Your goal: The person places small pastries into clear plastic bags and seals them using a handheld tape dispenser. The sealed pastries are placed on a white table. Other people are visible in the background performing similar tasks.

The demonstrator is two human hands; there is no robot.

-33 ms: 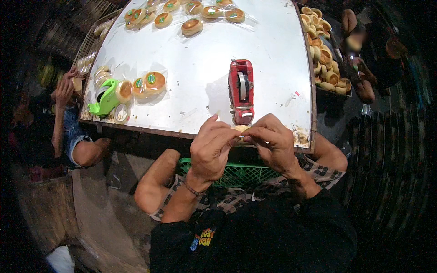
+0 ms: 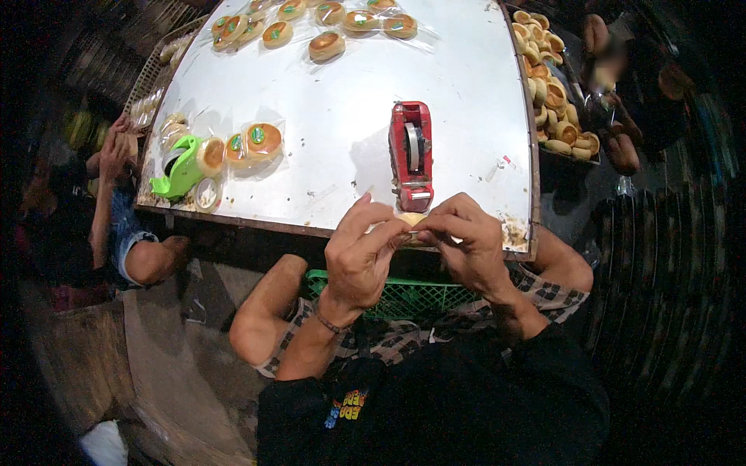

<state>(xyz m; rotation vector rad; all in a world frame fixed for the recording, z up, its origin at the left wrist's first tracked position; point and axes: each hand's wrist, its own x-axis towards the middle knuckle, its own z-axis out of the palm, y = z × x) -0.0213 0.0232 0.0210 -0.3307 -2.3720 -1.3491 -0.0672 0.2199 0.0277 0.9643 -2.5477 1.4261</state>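
At the table's near edge, my left hand and my right hand meet with fingers pinched. Between the fingertips shows part of a pale yellow bun; the fingers cover most of it, and I cannot make out whether it is wrapped. Just beyond stands a red tape dispenser with a roll of tape in it, its front end close to my fingers.
The white table carries wrapped buns beside a green tape dispenser, plus several more at the far end. Unwrapped buns fill a tray at right. A green crate sits by my legs. Other people work on both sides.
My hands stay almost in place; the fingertips shift slightly over the bun. A small white glint between them no longer shows. The co-worker's hands at left move a little.
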